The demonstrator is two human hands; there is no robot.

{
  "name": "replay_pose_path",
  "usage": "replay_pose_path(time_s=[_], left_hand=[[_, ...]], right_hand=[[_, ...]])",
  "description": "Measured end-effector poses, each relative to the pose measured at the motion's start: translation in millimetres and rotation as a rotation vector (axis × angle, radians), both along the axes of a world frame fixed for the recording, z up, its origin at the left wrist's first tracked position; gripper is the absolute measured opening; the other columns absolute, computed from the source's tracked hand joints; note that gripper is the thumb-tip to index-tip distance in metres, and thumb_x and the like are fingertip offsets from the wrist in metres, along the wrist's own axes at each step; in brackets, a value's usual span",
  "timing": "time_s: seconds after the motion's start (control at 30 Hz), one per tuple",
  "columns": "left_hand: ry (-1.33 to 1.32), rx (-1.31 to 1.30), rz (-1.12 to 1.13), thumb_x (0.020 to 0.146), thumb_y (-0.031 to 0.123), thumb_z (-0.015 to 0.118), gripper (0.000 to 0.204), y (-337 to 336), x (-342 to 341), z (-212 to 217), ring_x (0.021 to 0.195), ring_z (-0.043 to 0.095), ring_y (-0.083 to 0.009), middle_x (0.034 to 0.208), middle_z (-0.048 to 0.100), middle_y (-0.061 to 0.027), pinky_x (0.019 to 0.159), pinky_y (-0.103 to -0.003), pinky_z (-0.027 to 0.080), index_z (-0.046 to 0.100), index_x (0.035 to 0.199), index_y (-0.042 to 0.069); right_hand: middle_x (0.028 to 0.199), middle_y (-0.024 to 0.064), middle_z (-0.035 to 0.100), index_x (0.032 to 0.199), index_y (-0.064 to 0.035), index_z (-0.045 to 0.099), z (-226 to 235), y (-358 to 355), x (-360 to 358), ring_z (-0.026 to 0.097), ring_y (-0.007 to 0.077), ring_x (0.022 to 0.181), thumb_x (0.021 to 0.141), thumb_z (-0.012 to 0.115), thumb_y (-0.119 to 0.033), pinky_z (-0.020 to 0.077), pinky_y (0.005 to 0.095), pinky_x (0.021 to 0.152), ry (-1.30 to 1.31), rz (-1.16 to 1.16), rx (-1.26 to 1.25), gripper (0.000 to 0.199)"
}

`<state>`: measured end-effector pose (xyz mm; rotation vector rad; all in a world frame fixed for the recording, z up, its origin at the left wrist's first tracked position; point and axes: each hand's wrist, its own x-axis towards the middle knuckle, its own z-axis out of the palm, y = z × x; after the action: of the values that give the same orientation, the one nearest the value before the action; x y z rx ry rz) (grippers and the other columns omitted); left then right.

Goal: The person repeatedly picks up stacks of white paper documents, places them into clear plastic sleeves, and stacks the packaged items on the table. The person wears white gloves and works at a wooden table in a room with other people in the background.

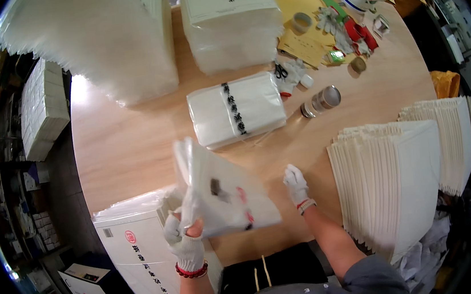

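My left hand (184, 234), in a white glove that leaves the thumb bare, grips a clear plastic bag (235, 196) by its left edge. The bag tilts up off the table and looks blurred, with dark and red print on it. Under and beside that hand lies a stack of white printed bags (136, 243) at the left table edge. My right hand (296, 185), also white-gloved, hovers over or rests on the wood right of the bag. Its fingers are curled together, with nothing visible in them. Ahead lies a flat pile of white bags (237, 111) with a dark printed line.
Tall plastic-wrapped stacks (121, 38) and another stack (233, 32) stand at the back of the table (131, 140). A glass jar (321, 102), scissors (280, 71) and loose gloves lie right of centre. Upright rows of white folders (391, 182) fill the right edge.
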<state>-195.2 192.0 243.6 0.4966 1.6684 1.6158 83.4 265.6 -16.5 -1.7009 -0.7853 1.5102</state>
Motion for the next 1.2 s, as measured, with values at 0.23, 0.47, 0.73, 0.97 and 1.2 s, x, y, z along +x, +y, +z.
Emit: replay_pose_path(time_s=[0.23, 0.47, 0.73, 0.97, 1.2], left_hand=[[-0.370, -0.399, 0.084, 0.072, 0.016, 0.070, 0.058, -37, 36, -133, 0.098, 0.054, -0.0186, 0.108, 0.056, -0.0092, 0.083, -0.030, 0.045, 0.046, 0.121, -0.004], [0.265, -0.960, -0.631, 0.080, 0.031, 0.062, 0.060, -51, 28, -269, 0.110, 0.049, -0.0307, 0.120, 0.051, -0.0195, 0.095, -0.033, 0.037, 0.043, 0.124, -0.005], [0.104, -0.736, -0.384, 0.080, 0.021, 0.064, 0.063, -81, 15, -305, 0.114, 0.046, -0.0226, 0.124, 0.049, -0.0160, 0.097, -0.031, 0.035, 0.037, 0.129, -0.008], [-0.046, -0.664, -0.299, 0.079, 0.020, 0.066, 0.063, -80, 15, -299, 0.108, 0.048, -0.0207, 0.123, 0.047, -0.0147, 0.093, -0.031, 0.038, 0.038, 0.128, -0.008], [0.104, -0.580, -0.098, 0.081, 0.017, 0.065, 0.062, -63, 49, -294, 0.102, 0.050, -0.0206, 0.117, 0.051, -0.0148, 0.089, -0.030, 0.041, 0.035, 0.127, -0.011]], right_hand=[[0.091, 0.0039, 0.058, 0.120, -0.0018, 0.051, 47, -149, 103, 0.056, 0.0116, 0.073, 0.091, 0.052, -0.024, 0.0503, 0.0261, 0.072, -0.381, -0.049, -0.109, 0.036], [0.077, -0.0009, 0.052, 0.105, -0.0054, 0.057, 21, -260, 167, 0.051, 0.0067, 0.065, 0.090, 0.052, -0.015, 0.0473, 0.0225, 0.060, -0.215, -0.187, -0.445, 0.018], [0.111, 0.0132, 0.060, 0.105, -0.0051, 0.061, -15, -358, 222, 0.057, 0.0302, 0.102, 0.088, 0.048, -0.029, 0.0451, 0.0358, 0.086, -0.771, 1.221, -0.680, 0.032], [0.131, 0.0155, 0.047, 0.129, -0.0092, 0.047, -99, -535, 252, 0.048, 0.0254, 0.117, 0.091, 0.045, -0.023, 0.0341, 0.0416, 0.100, -0.530, 1.664, -0.975, 0.040], [0.135, 0.0106, 0.043, 0.138, -0.0131, 0.032, -103, -500, 209, 0.042, 0.0267, 0.122, 0.087, 0.049, -0.038, 0.0315, 0.0449, 0.100, -0.499, 1.428, -1.227, 0.059]])
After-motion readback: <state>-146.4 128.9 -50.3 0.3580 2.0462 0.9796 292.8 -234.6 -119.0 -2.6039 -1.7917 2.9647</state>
